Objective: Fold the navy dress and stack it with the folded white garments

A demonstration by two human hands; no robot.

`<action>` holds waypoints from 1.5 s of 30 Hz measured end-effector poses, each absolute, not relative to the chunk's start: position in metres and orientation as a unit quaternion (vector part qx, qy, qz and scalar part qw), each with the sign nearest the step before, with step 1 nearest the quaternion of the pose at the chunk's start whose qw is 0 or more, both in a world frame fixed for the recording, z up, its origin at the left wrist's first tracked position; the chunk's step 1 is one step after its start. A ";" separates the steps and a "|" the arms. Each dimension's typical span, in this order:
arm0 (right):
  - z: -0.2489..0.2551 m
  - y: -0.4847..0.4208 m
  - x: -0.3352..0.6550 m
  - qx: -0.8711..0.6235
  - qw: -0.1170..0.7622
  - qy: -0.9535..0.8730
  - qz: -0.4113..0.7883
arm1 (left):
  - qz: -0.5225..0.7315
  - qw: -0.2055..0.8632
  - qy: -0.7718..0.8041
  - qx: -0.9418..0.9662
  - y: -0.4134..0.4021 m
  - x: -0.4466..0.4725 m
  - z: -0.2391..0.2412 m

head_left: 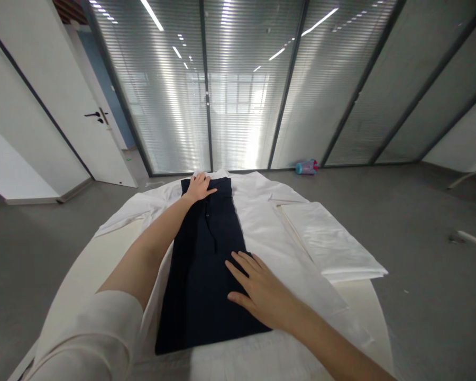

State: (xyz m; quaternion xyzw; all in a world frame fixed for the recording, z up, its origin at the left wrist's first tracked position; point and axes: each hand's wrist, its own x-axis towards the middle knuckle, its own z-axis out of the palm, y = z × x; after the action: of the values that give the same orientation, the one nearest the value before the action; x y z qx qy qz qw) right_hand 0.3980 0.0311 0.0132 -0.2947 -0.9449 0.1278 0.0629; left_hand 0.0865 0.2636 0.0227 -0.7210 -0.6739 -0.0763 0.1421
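Note:
A dark navy garment (206, 248), folded into a long strip, lies lengthwise on a white sheet (269, 233) that covers a round table. My left hand (199, 187) rests flat on the garment's far end, arm stretched out, fingers apart. My right hand (262, 290) lies palm down on the garment's near right part, fingers spread. Neither hand grips anything.
A folded white cloth (333, 241) lies on the table to the right. The table's bare rim (375, 307) shows at the near right. Glass walls with blinds stand behind, a white door (91, 116) at the left, and a small blue and pink object (306, 167) on the grey floor.

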 end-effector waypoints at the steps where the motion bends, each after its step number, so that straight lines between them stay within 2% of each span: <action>1: 0.013 0.031 0.398 -0.294 0.064 -0.945 0.128 | -0.079 0.173 -0.661 -0.726 0.259 0.090 0.027; 5: 0.011 0.031 0.398 -0.288 0.086 -0.946 0.122 | -0.064 0.229 -0.627 -0.742 0.234 0.106 0.053; 13: 0.007 0.033 0.398 -0.279 0.105 -0.950 0.098 | -0.038 0.243 -0.614 -0.750 0.178 0.137 0.095; 23: 0.004 0.041 0.391 -0.282 0.123 -0.950 0.050 | -0.029 0.216 -0.619 -0.755 0.115 0.152 0.074; 28: 0.018 0.108 0.350 -0.260 0.144 -0.954 0.027 | -0.056 0.212 -0.646 -0.731 0.121 0.145 0.074; 32: 0.013 0.162 0.315 -0.304 0.139 -0.942 0.031 | -0.058 0.226 -0.638 -0.734 0.127 0.144 0.080; 35: 0.004 0.177 0.309 -0.320 0.159 -0.931 0.078 | -0.053 0.228 -0.630 -0.741 0.123 0.146 0.076; 38: 0.003 0.179 0.322 -0.349 0.237 -0.889 0.176 | -0.051 0.208 -0.617 -0.757 0.111 0.147 0.068; 42: 0.012 0.178 0.346 -0.462 0.324 -0.723 0.399 | -0.098 0.145 -0.624 -0.762 0.086 0.137 0.059; 45: 0.020 0.177 0.351 -0.477 0.372 -0.540 0.585 | -0.184 0.110 -0.703 -0.678 0.070 0.111 0.055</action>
State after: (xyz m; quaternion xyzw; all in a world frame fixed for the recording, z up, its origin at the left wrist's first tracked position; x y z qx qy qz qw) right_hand 0.3509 0.1775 0.0196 -0.4771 -0.5404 0.5846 0.3722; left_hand 0.1109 0.0703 0.0552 -0.6778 -0.7035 -0.1836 0.1098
